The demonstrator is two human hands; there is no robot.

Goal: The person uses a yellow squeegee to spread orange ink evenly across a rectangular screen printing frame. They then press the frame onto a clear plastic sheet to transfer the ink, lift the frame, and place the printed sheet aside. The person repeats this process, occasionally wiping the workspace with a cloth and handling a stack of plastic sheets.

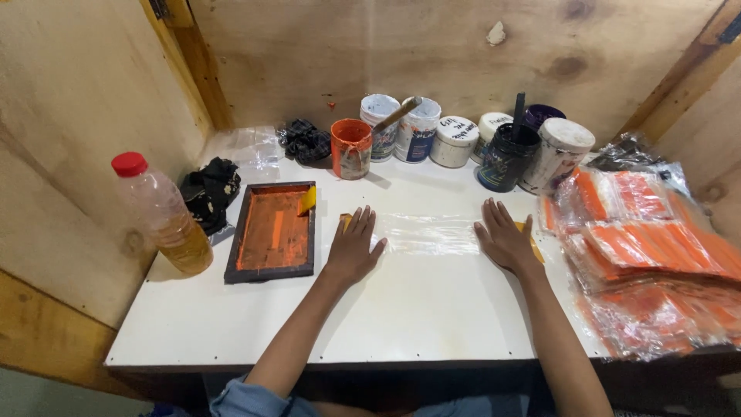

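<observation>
A clear plastic bag [431, 233] lies flat across the middle of the white table [417, 316]. My left hand [354, 247] rests palm down on its left end, fingers spread, partly covering a small yellow piece [344, 221]. On the bag's right end my right hand [505, 238] also presses flat, with another yellow piece [532, 241] showing beside it. Neither hand grips anything.
A dark-framed printing screen with orange ink [273, 231] lies left of my hands, a yellow squeegee [307, 201] on it. Further left stands a red-capped bottle of amber liquid [162, 215]. Several paint tubs [455, 141] line the back wall. Stacked orange-printed bags [656, 255] fill the right side.
</observation>
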